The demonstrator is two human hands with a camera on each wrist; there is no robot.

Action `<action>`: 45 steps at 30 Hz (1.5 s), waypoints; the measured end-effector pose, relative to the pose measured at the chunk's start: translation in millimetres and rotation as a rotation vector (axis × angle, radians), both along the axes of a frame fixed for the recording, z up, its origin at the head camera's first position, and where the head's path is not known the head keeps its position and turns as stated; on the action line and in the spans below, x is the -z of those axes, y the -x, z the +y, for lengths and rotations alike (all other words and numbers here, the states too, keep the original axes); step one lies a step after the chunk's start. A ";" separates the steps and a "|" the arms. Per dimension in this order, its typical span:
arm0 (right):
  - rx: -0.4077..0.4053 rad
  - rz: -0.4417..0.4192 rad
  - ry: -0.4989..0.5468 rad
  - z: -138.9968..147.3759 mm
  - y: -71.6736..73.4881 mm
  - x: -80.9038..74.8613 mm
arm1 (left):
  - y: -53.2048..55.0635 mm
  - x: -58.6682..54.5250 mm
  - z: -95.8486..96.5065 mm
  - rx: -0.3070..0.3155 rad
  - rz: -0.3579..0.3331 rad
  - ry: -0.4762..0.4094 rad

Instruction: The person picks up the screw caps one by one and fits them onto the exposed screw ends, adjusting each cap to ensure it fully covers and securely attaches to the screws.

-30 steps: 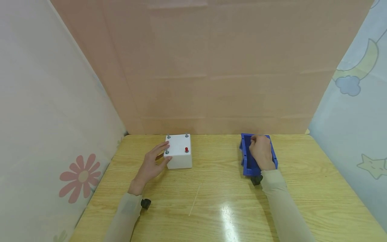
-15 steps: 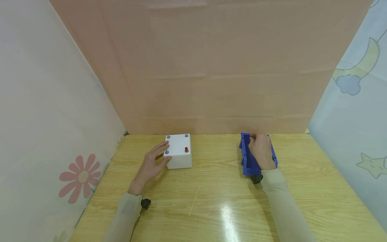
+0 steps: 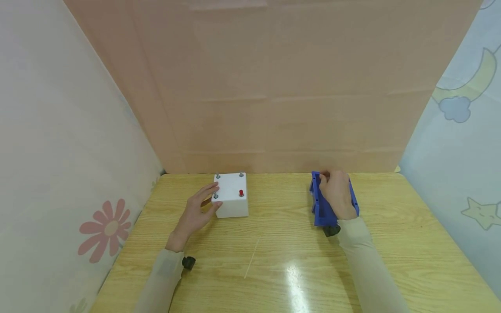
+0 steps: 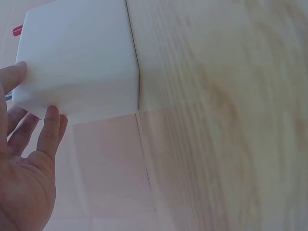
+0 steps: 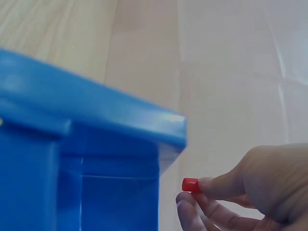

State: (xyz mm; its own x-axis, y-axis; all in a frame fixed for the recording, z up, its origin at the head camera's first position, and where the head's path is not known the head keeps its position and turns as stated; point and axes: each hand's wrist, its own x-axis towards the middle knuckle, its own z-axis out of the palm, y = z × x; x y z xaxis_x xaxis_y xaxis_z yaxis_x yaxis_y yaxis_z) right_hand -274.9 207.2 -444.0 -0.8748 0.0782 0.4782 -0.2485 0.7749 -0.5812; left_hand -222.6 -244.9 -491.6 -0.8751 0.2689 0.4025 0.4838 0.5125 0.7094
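Pinching a small red cap (image 5: 190, 185) over the blue bin (image 3: 322, 208), the right hand (image 3: 335, 194) could fumble it; left hand (image 3: 194, 214), fingers straight, steadies the white block (image 3: 232, 201) on the table (image 3: 274, 243).

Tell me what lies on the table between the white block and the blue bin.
Nothing: in the head view, only bare wooden table lies between the white block and the blue bin.

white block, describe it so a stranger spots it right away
On the wooden table, look toward its far left, near the pink back wall. The white block sits there, touched by the left hand. Unlike the blue bin, it is a cube topped with metal studs and one red cap.
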 end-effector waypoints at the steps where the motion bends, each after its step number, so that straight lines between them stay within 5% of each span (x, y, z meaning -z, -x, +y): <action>1: -0.005 0.003 0.006 -0.7 0.1 -1.2 | 0.0 -0.4 0.2 0.000 0.003 0.001; 27: -0.106 -0.010 0.098 -33.9 -15.8 -31.1 | 2.4 1.1 3.4 0.006 0.022 -0.001; 45: -0.175 -0.010 0.113 -52.4 -19.9 -37.4 | 1.0 0.6 3.2 0.018 0.050 -0.005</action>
State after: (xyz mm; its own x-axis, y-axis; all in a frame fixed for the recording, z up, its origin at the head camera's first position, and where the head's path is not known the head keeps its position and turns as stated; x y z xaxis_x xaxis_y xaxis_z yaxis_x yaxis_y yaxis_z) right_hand -255.0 154.8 -406.6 -0.8843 -0.0233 0.4663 -0.3677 0.6503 -0.6648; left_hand -223.6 -241.7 -492.2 -0.8486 0.2827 0.4472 0.5282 0.5000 0.6863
